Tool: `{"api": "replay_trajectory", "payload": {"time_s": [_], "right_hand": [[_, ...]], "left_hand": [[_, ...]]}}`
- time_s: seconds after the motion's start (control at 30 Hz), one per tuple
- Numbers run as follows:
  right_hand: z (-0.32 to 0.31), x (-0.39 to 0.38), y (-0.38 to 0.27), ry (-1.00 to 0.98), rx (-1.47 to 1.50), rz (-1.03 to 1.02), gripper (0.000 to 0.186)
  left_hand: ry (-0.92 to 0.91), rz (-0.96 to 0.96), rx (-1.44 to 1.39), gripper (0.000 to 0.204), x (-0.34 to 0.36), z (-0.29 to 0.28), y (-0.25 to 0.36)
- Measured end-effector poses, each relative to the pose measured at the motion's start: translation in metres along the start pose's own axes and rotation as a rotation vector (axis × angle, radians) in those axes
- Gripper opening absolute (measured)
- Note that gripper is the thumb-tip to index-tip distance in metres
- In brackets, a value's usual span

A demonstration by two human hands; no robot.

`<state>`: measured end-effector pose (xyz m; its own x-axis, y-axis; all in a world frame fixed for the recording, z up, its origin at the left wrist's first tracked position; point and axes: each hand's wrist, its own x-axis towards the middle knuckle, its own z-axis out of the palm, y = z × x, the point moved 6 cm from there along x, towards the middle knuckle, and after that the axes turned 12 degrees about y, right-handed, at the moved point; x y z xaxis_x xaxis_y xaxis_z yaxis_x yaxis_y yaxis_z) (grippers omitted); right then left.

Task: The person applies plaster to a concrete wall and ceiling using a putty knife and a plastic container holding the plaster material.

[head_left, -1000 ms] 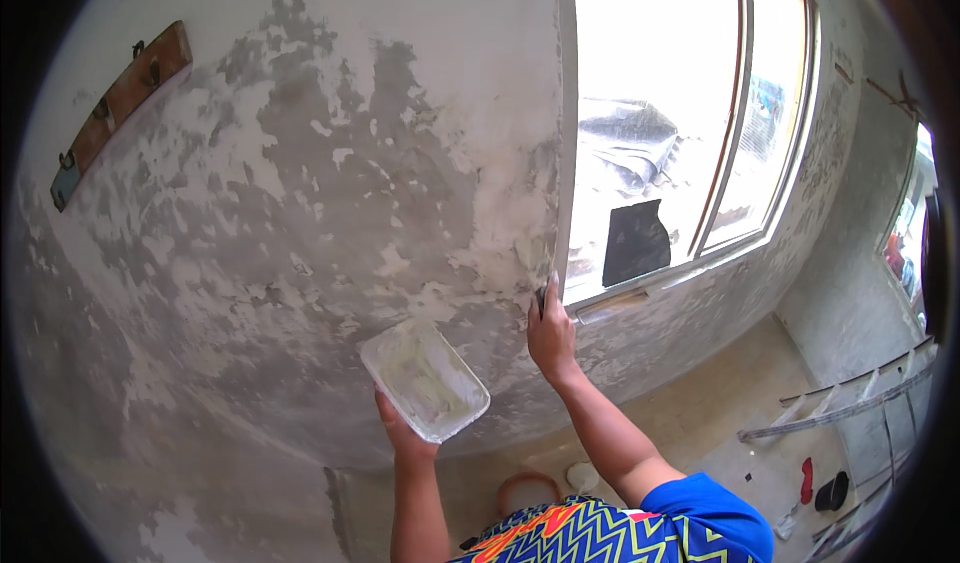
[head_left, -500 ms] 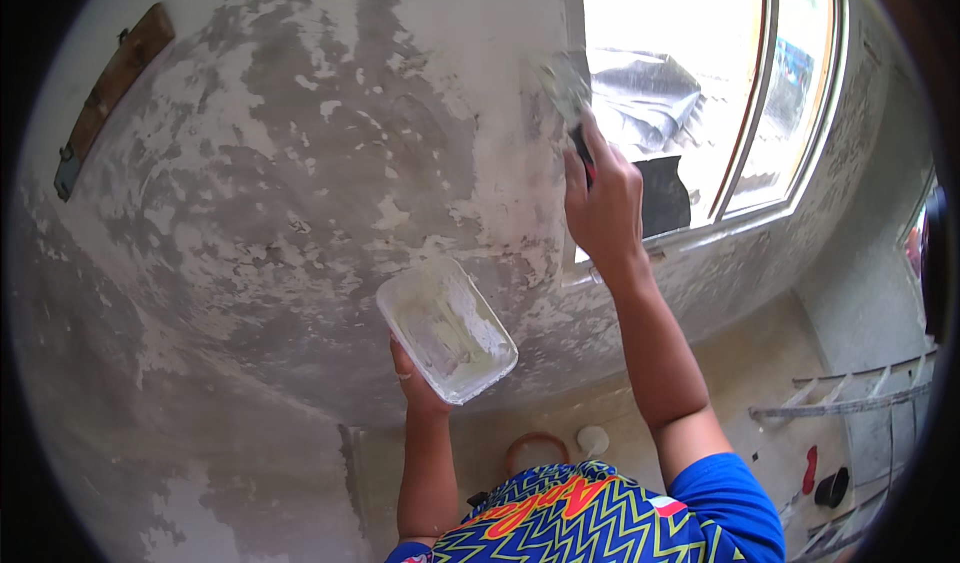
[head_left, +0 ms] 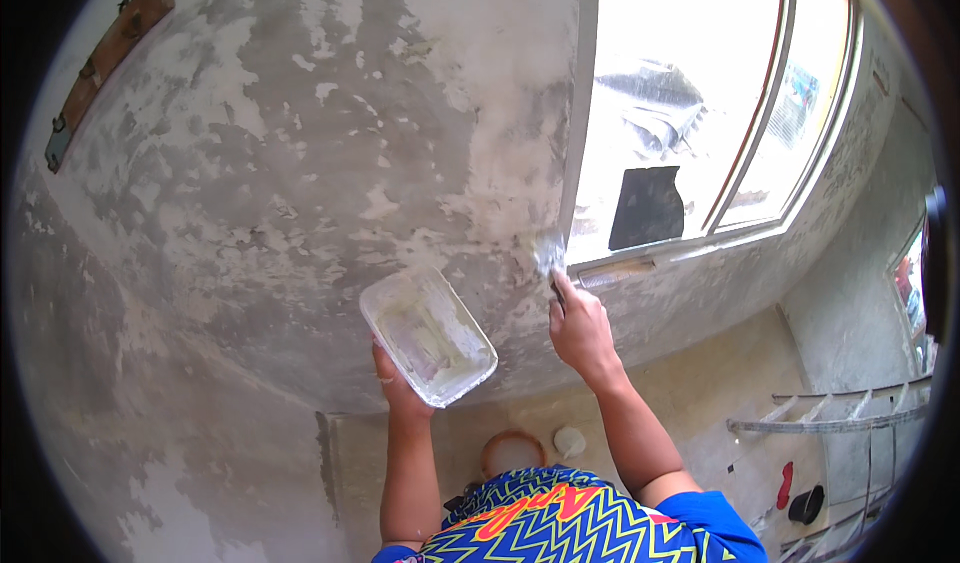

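Note:
My right hand [head_left: 582, 335] is closed around the handle of a putty knife [head_left: 549, 257]. Its blade lies against the patchy wall, close to the lower left corner of the window frame [head_left: 572, 203]. In my left hand [head_left: 398, 383] I hold a white rectangular plastic tub [head_left: 440, 348], tilted so that its inside shows. Whitish putty is smeared over its bottom and walls. The left fingers are mostly hidden behind the tub. Grey plaster with whitish patches covers the wall [head_left: 300, 163] in front of me.
A wooden board with metal hooks [head_left: 108, 58] is fixed at the upper left. A dark sheet [head_left: 646, 208] covers part of the window glass. On the floor at right are a ladder [head_left: 830, 423], a black bucket [head_left: 806, 505] and a red object [head_left: 785, 485]. An orange-rimmed round container [head_left: 513, 437] stands below.
My right hand has brought the putty knife down along the wall beside the window, from partway up to the frame's lower corner. The tub stays in my left hand, and the view has shifted slightly.

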<state>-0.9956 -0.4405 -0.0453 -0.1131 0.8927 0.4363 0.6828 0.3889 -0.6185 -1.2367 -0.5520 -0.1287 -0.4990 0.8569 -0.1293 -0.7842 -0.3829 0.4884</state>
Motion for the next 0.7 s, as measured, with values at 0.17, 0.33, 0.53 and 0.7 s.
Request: {"api": "replay_trajectory", "payload": {"time_s": [0.17, 0.33, 0.53, 0.7], "right_hand": [[-0.02, 0.004, -0.018, 0.0, 0.108, -0.117, 0.046], [-0.065, 0.044, -0.104, 0.21, 0.289, -0.457, 0.052], [-0.079, 0.096, -0.205, 0.354, 0.174, -0.542, 0.055], [-0.05, 0.101, -0.227, 0.274, 0.024, -0.502, 0.067]], "left_hand": [[-0.041, -0.011, -0.026, 0.071, -0.008, 0.015, 0.005], [-0.062, -0.036, -0.067, 0.075, -0.015, 0.014, 0.019], [-0.096, 0.02, -0.049, 0.076, -0.026, 0.015, 0.049], [-0.02, 0.153, 0.027, 0.074, -0.035, 0.004, 0.066]]}}
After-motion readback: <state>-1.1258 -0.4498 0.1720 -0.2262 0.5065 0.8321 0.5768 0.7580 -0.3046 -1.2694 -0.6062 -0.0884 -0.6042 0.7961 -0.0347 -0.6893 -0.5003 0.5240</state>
